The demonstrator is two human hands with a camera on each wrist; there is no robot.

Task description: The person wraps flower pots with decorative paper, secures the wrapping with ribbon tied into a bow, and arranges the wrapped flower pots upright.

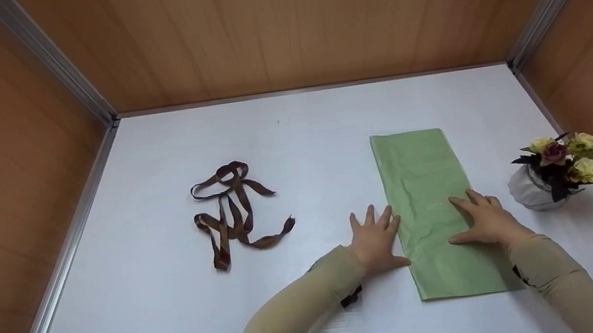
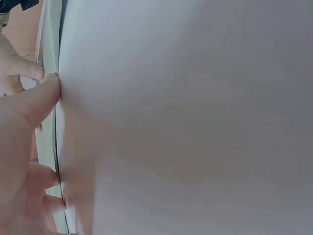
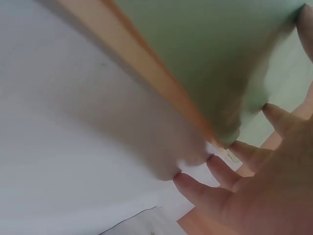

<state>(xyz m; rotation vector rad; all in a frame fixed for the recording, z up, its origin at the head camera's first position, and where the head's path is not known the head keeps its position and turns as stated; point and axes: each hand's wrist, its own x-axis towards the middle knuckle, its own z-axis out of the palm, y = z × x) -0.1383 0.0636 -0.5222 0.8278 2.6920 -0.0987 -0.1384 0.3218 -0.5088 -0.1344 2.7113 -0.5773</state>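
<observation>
A folded sheet of green wrapping paper (image 1: 424,190) lies flat and lengthwise on the white table, lightly creased. My left hand (image 1: 376,241) rests at its left edge, fingers spread, the thumb tip touching that edge. Over the right edge lies my right hand (image 1: 490,222), with thumb and forefinger on the sheet. From the right wrist, the spread fingers (image 3: 200,193) reach across the paper's edge, some on the green sheet and some on the table. A thin orange-tan strip (image 3: 161,78) runs along that edge. The left wrist view shows the left thumb (image 2: 41,98) against the paper's side.
A loosely tangled brown ribbon (image 1: 266,242) lies on the left of the table. At the right edge stands a white pot (image 1: 529,191) with yellow and dark pink flowers (image 1: 585,170), close to the right hand. Wood-grain panels (image 1: 302,30) enclose the table at the back and sides.
</observation>
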